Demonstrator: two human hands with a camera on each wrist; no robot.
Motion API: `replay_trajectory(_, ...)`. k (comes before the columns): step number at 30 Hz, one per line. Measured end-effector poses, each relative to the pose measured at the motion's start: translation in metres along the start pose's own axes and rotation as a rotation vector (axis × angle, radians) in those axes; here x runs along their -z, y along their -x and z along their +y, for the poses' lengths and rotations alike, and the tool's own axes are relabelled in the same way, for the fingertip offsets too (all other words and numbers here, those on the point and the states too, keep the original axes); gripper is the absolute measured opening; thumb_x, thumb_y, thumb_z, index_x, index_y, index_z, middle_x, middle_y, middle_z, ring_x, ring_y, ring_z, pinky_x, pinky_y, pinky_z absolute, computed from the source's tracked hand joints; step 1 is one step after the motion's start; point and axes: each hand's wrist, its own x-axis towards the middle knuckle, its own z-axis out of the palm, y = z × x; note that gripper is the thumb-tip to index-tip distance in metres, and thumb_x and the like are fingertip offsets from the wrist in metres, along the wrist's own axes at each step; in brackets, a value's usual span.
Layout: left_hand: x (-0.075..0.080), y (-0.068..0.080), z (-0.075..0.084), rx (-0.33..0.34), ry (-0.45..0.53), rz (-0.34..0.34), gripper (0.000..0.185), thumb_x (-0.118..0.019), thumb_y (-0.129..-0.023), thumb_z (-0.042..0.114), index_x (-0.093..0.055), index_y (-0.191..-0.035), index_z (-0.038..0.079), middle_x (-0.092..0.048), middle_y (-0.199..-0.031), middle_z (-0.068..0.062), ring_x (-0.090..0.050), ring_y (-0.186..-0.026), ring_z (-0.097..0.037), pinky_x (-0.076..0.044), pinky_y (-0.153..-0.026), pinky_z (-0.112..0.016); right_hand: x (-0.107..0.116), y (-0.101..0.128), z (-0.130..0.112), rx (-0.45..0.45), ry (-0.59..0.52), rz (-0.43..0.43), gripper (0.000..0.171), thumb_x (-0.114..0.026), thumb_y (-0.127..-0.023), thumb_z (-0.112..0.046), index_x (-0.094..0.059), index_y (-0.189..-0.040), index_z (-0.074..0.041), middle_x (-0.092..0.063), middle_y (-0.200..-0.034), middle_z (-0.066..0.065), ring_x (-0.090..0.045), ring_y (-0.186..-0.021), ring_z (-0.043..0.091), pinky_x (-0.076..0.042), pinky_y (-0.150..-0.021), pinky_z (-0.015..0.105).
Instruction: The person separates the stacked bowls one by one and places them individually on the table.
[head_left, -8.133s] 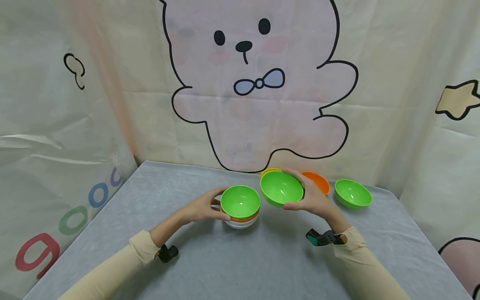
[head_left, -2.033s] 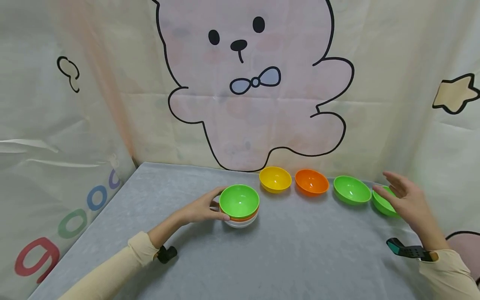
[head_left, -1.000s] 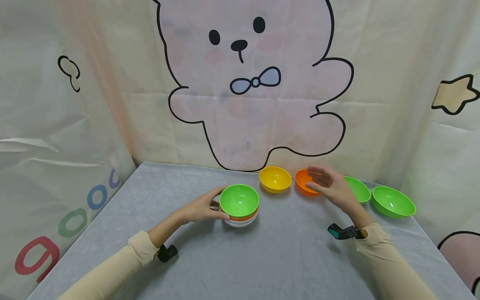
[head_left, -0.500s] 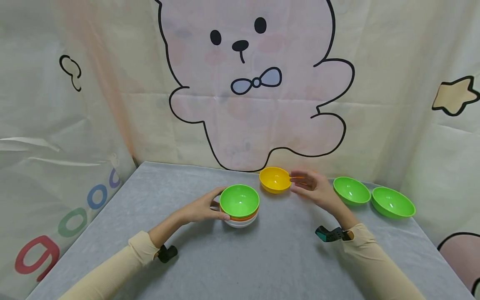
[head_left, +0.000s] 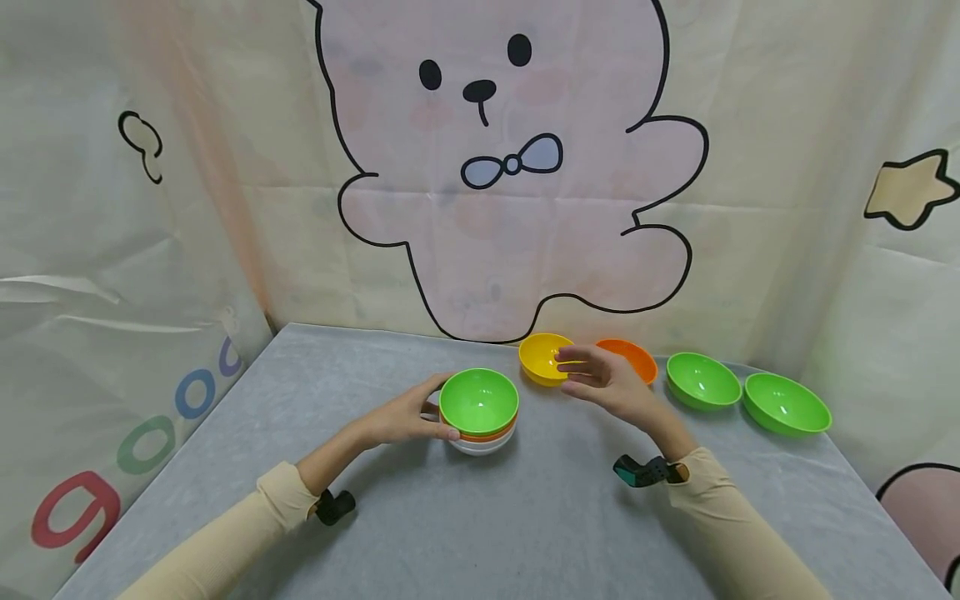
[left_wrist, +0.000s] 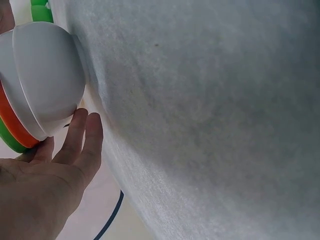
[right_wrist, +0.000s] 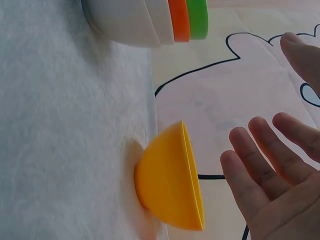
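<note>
My left hand [head_left: 408,414] grips the left side of a bowl stack, thumb in front and fingers behind. The stack has a green bowl [head_left: 478,400] on top, an orange one [left_wrist: 19,122] under it and white bowls [left_wrist: 50,75] at the bottom. My right hand [head_left: 611,385] hovers with spread fingers over the table, holding nothing. It is nearest the yellow bowl [head_left: 542,362], which it partly covers in the head view; in the right wrist view the yellow bowl [right_wrist: 167,180] stands apart from the fingers. Behind the hand, an orange bowl [head_left: 633,358] is partly hidden.
Two green bowls stand side by side at the right back, one farther left [head_left: 702,382] and one near the table's right edge [head_left: 786,404]. Grey cloth covers the table [head_left: 480,525]. A printed curtain [head_left: 480,242] hangs right behind it.
The green bowl my right hand held earlier now stands on the table. That hand has swept from the far right, past the orange bowl, to the yellow bowl. My left hand stays on the stack.
</note>
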Motion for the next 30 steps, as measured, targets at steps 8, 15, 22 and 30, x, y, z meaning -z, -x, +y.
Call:
replay_trajectory(8, 0.000, 0.001, 0.000, 0.003, -0.001, -0.002, 0.088, -0.081, -0.091, 0.023, -0.028, -0.160, 0.015, -0.035, -0.154, -0.015, -0.056, -0.121, -0.037, -0.054, -0.091, -0.042, -0.013, -0.004, 0.001, -0.013, -0.051, -0.083, 0.058, -0.075, -0.093, -0.006, -0.047, -0.144, 0.005, -0.049, -0.143, 0.026, -0.050, -0.130, 0.045, -0.046, -0.102, 0.042)
replay_trajectory(15, 0.001, 0.001, -0.001, 0.007, 0.008, -0.003, 0.088, -0.081, -0.090, 0.024, -0.028, -0.160, 0.016, -0.035, -0.153, -0.014, -0.056, -0.121, -0.038, -0.054, -0.090, -0.043, -0.024, -0.009, 0.001, -0.016, -0.057, -0.153, 0.069, -0.077, -0.093, -0.011, -0.040, -0.149, 0.003, -0.041, -0.150, 0.025, -0.041, -0.137, 0.047, -0.033, -0.108, 0.060)
replay_trajectory(22, 0.001, -0.001, -0.001, 0.007, 0.000, -0.003, 0.088, -0.081, -0.091, 0.023, -0.028, -0.160, 0.016, -0.035, -0.154, -0.013, -0.056, -0.121, -0.037, -0.053, -0.091, -0.042, -0.037, -0.015, -0.002, -0.028, -0.107, -0.205, 0.077, -0.078, -0.090, -0.005, -0.035, -0.154, -0.001, -0.036, -0.157, 0.018, -0.031, -0.143, 0.047, -0.030, -0.113, 0.054)
replay_trajectory(30, 0.001, -0.002, -0.001, -0.019, -0.022, 0.000, 0.088, -0.081, -0.090, 0.021, -0.027, -0.160, 0.014, -0.035, -0.155, -0.011, -0.048, -0.130, -0.034, -0.049, -0.098, -0.043, -0.057, -0.023, 0.001, -0.015, -0.133, -0.251, 0.085, -0.081, -0.089, -0.010, -0.030, -0.157, -0.005, -0.035, -0.158, 0.014, -0.033, -0.144, 0.036, -0.033, -0.113, 0.045)
